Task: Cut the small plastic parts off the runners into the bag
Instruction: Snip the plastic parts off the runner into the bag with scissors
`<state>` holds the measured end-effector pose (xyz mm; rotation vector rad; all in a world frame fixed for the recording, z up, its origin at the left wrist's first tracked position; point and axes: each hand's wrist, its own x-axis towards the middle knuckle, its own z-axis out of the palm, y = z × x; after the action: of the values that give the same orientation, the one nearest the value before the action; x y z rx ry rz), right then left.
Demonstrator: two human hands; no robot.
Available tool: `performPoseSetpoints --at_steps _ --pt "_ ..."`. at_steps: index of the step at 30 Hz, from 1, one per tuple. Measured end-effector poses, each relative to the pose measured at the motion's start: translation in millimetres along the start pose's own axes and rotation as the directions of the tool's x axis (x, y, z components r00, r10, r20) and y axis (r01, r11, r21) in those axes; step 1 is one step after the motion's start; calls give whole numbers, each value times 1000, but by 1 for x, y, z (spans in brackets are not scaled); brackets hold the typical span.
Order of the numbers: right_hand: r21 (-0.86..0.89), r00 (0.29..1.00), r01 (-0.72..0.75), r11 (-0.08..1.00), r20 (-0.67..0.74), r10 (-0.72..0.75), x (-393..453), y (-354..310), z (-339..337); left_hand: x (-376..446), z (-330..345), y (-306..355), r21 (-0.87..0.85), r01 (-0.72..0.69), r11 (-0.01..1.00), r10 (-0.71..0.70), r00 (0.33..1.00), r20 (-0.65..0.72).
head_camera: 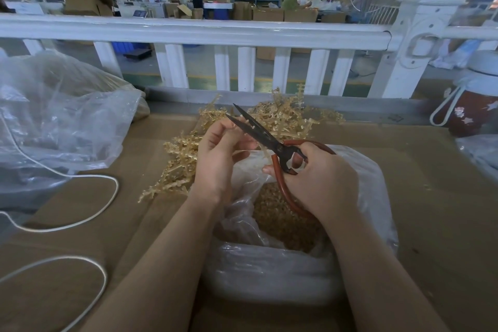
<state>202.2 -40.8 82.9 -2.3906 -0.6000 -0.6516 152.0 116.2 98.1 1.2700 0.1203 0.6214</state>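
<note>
one runner (265,152), pale and translucent, is pinched between the fingers (244,144) of the left hand (218,159), directly above the open bag (269,261). the blades of one pair of scissors (258,133) stand slightly parted at the runner's upper end, tips pointing up and to the left. the right hand (318,178) grips the red-brown handle loops, its fingers curled through and around them. the one clear bag below both hands holds a mass of small tan parts (283,221), too many to count. behind the hands lies one loose pile of tan runners (188,153), count not determinable. surface: a counter (431,197) covered in brown cardboard. on it, one large crumpled clear bag (59,121) at far left, one white cord (80,224) in loops, and one red and white flask (474,100) at far right. a white railing (215,32) borders the counter's far edge. beyond it, a workshop hall with cardboard boxes, two lit monitors and several persons at work
</note>
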Motion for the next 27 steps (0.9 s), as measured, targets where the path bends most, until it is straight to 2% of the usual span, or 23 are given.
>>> performPoseSetpoints --at_steps 14,21,27 --pt "16 1000 22 1000 14 -22 1 2 3 3 -2 -2 4 -44 999 44 999 -7" --pt "6 1000 27 1000 12 -27 1 1 1 3 -1 -5 82 -49 995 46 998 31" --pt "14 999 44 999 11 -44 1 2 2 3 -2 -5 81 -67 994 61 996 68"
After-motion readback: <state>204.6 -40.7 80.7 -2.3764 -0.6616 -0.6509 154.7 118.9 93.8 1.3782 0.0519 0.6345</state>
